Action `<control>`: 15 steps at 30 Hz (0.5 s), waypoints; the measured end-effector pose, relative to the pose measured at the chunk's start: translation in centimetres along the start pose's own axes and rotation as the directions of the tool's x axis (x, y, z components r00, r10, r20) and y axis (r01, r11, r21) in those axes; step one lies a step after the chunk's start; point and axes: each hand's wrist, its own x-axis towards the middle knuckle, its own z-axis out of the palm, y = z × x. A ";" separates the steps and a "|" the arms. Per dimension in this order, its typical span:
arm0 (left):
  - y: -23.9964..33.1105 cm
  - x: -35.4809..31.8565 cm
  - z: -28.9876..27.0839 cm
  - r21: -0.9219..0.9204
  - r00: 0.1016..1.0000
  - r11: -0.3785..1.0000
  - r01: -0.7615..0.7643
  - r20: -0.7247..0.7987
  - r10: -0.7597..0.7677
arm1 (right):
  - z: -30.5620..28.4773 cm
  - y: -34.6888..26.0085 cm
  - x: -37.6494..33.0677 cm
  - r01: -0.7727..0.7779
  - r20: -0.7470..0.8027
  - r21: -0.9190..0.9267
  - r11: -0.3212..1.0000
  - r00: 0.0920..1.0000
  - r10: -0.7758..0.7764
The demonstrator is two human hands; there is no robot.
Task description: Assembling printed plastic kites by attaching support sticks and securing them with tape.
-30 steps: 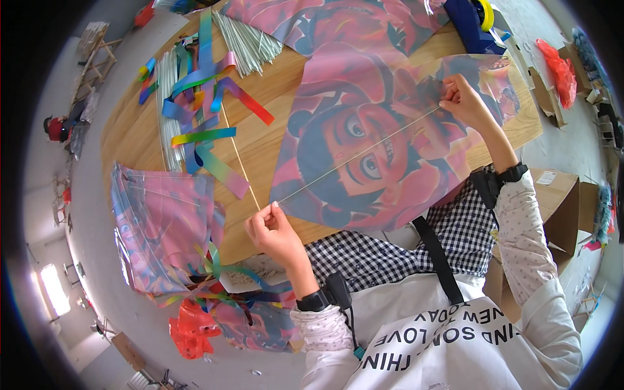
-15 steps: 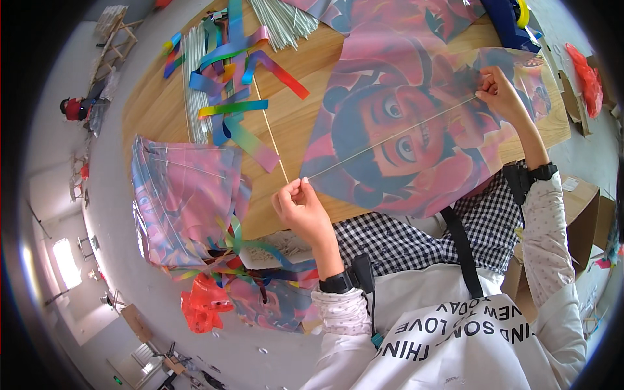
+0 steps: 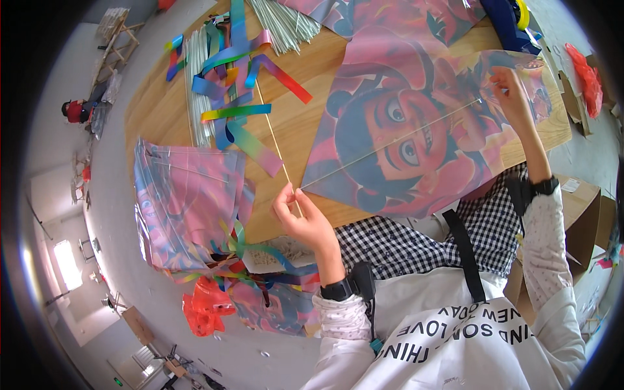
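Note:
A printed film kite sail with a big-eyed cartoon face lies across the wooden table in front of me. A thin pale rod runs diagonally over it, from its left corner to a small tip on the right. My left hand is at that left corner, thumb and forefinger slightly apart, holding nothing that I can make out. Between these fingers shows a second thin stick, lying on the table. My right hand hovers just right of the rod's far end, fingers loosely spread and free of it.
Rainbow ribbons lie over bundled white rods, with another rod bundle farther back. Folded printed film hangs over the table's left edge. A dark blue bin stands at far right, and a cardboard box is beside me.
Both hands have let go of the rod's ends. My left hand has dropped slightly and its fingers have parted; my right hand has opened and moved a little right.

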 end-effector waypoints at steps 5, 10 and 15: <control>2.7 -1.1 0.2 -0.088 0.863 0.925 -0.369 0.337 0.376 | 2.8 -9.8 -5.2 0.260 -0.013 -0.118 0.959 0.965 -0.263; 2.2 -2.1 1.5 -0.078 0.668 0.853 -0.515 0.587 0.458 | 10.3 -14.7 -9.9 0.580 0.398 -0.061 0.813 0.761 -0.513; 2.1 -2.5 1.8 -0.044 0.641 0.844 -0.535 0.630 0.439 | 13.9 -14.7 -11.6 0.684 0.452 -0.117 0.720 0.682 -0.575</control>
